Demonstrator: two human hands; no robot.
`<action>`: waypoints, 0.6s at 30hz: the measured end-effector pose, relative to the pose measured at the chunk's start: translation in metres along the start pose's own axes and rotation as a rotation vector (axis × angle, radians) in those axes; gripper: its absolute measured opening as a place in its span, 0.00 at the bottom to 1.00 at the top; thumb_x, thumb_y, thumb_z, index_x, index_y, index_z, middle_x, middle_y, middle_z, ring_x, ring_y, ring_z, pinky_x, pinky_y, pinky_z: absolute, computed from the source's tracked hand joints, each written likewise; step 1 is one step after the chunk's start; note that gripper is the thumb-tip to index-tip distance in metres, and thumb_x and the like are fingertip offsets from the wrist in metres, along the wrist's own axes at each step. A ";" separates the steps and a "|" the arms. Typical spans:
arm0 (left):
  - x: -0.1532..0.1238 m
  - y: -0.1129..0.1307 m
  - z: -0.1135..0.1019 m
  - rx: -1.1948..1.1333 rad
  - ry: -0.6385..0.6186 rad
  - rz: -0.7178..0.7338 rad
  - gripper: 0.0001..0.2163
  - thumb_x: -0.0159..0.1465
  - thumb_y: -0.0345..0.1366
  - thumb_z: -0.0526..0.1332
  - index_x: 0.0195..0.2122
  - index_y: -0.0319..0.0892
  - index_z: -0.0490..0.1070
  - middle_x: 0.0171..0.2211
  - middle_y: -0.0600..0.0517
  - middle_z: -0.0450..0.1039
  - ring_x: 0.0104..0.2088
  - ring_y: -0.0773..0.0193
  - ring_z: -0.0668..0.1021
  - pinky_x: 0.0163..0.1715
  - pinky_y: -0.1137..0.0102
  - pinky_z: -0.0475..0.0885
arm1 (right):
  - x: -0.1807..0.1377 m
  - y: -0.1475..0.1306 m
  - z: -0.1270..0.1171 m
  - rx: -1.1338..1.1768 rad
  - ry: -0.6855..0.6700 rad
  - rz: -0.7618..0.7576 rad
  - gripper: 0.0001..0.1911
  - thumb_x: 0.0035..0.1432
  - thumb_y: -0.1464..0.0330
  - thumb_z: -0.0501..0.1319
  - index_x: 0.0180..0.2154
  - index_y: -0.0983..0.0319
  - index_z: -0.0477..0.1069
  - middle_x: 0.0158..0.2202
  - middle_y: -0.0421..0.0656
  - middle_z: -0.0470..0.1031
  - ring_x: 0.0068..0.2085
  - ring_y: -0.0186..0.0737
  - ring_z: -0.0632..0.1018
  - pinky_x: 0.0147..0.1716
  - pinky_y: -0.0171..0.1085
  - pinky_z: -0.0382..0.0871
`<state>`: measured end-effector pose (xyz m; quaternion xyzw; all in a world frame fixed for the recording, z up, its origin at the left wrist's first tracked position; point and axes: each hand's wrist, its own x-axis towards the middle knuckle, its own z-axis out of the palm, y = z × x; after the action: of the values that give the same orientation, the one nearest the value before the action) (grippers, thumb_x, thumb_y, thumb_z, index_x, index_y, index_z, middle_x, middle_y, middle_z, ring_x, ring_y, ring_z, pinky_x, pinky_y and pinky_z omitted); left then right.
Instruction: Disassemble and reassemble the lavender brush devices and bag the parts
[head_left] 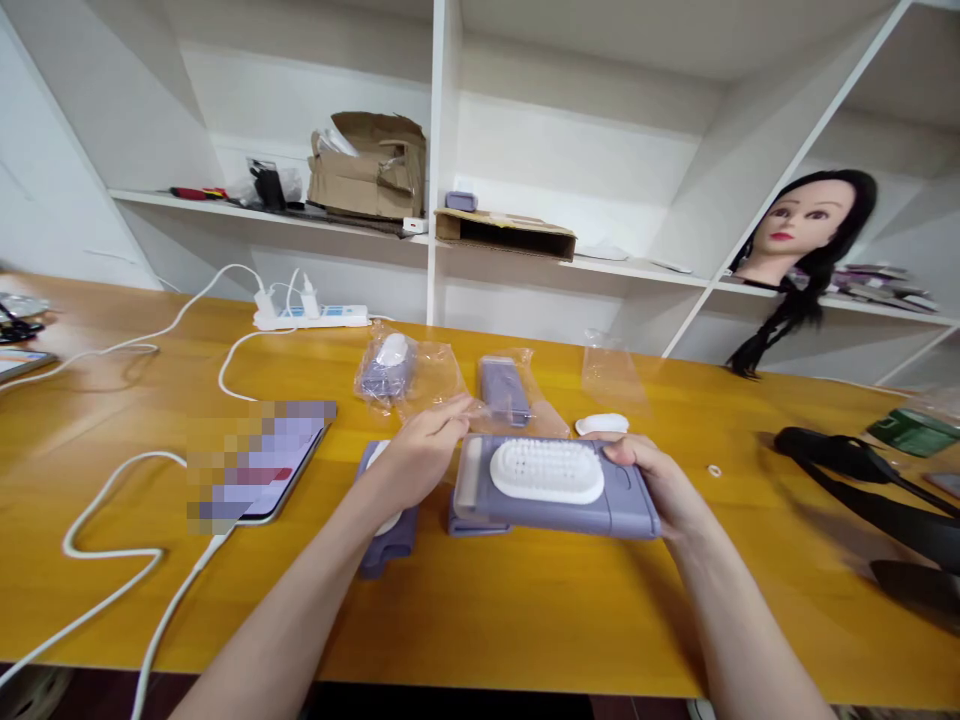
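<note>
I hold a purple rectangular case (pixel 622 508) with a white oval brush pad (pixel 547 470) set on top, a little above the wooden table (pixel 480 610). My right hand (pixel 660 485) grips its right end, thumb on the top face. My left hand (pixel 420 455) is closed at the case's left end, fingers pinched by a clear plastic bag (pixel 450 385). Another purple piece (pixel 386 545) lies under my left wrist. Two bagged purple items (pixel 386 368) (pixel 504 390) and a small white oval part (pixel 602 424) lie behind.
A tablet (pixel 259 465) with a white cable (pixel 112 560) lies at left, a power strip (pixel 311 317) behind it. Black straps (pixel 862 470) lie at right. White shelves hold a cardboard box (pixel 367 165), a flat carton (pixel 506 232) and a mannequin head (pixel 806 225).
</note>
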<state>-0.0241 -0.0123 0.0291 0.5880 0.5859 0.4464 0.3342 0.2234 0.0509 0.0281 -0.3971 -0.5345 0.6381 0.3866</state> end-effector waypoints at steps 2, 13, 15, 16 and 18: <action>-0.001 0.000 -0.001 0.044 -0.025 0.008 0.25 0.61 0.35 0.47 0.59 0.32 0.62 0.62 0.47 0.58 0.63 0.59 0.59 0.62 0.63 0.49 | 0.002 0.001 -0.001 -0.001 0.003 0.001 0.06 0.39 0.69 0.62 0.23 0.64 0.75 0.23 0.41 0.75 0.25 0.36 0.73 0.26 0.32 0.64; -0.002 0.001 0.012 -0.040 -0.006 0.063 0.24 0.65 0.42 0.47 0.59 0.38 0.62 0.64 0.50 0.54 0.64 0.62 0.56 0.64 0.66 0.45 | 0.001 0.009 0.010 0.047 0.103 0.061 0.07 0.41 0.66 0.64 0.26 0.63 0.74 0.24 0.40 0.74 0.26 0.36 0.72 0.25 0.33 0.64; -0.003 0.003 0.015 -0.040 0.013 0.063 0.24 0.65 0.42 0.47 0.60 0.38 0.60 0.65 0.50 0.52 0.65 0.63 0.55 0.64 0.65 0.44 | 0.003 0.012 0.013 0.049 0.175 0.057 0.07 0.41 0.65 0.65 0.24 0.62 0.71 0.21 0.37 0.71 0.22 0.33 0.69 0.21 0.32 0.61; -0.004 0.004 0.017 -0.034 0.024 0.056 0.24 0.65 0.42 0.47 0.61 0.38 0.59 0.65 0.50 0.52 0.65 0.63 0.54 0.64 0.65 0.44 | 0.003 0.013 0.014 0.054 0.193 0.058 0.07 0.41 0.65 0.65 0.23 0.61 0.70 0.19 0.36 0.69 0.21 0.31 0.67 0.20 0.31 0.59; -0.004 0.006 0.019 -0.021 0.048 0.044 0.24 0.66 0.42 0.47 0.61 0.38 0.60 0.65 0.50 0.52 0.65 0.62 0.54 0.64 0.65 0.44 | 0.004 0.016 0.018 0.052 0.172 0.062 0.09 0.42 0.64 0.66 0.21 0.62 0.69 0.18 0.35 0.67 0.19 0.29 0.65 0.18 0.30 0.57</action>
<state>-0.0039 -0.0145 0.0266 0.5862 0.5760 0.4736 0.3166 0.2042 0.0456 0.0143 -0.4565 -0.4703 0.6268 0.4214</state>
